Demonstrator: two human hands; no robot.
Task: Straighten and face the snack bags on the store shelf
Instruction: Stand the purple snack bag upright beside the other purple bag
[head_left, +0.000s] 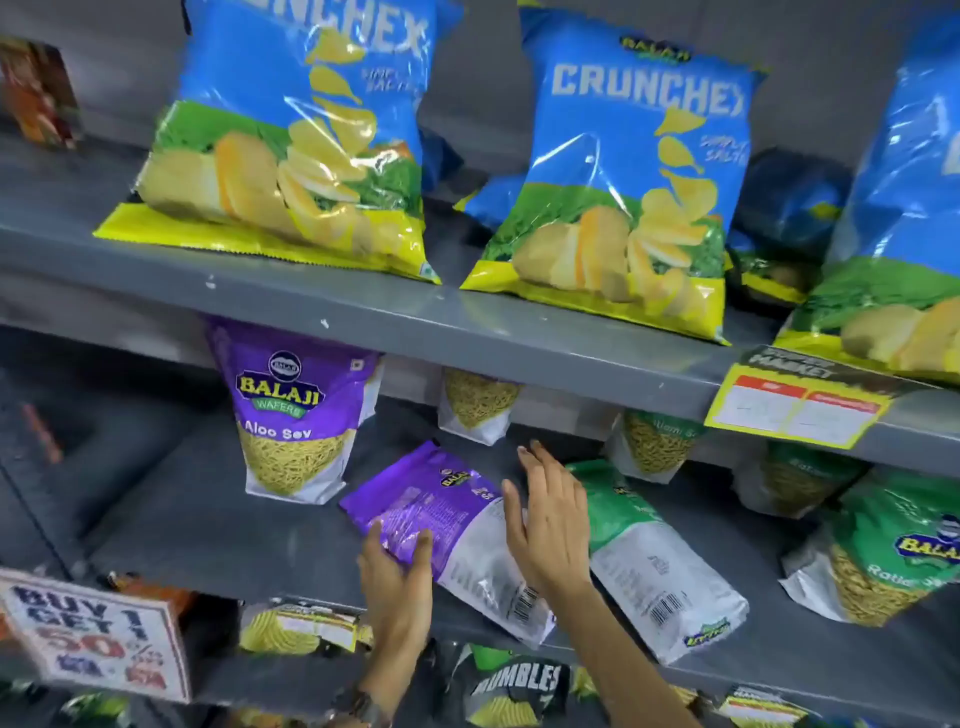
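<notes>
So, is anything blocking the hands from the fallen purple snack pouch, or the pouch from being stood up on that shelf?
Nothing visible. The left hand grips the flat-lying purple-and-white foil pouch; the open right hand is at its white end. The grey metal shelf around it is bare. A fallen green-and-white pouch lies close on its right.

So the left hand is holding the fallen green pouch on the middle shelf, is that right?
No. In the head view the left hand holds the fallen purple pouch on the middle shelf; the green pouch lies to its right.
</notes>
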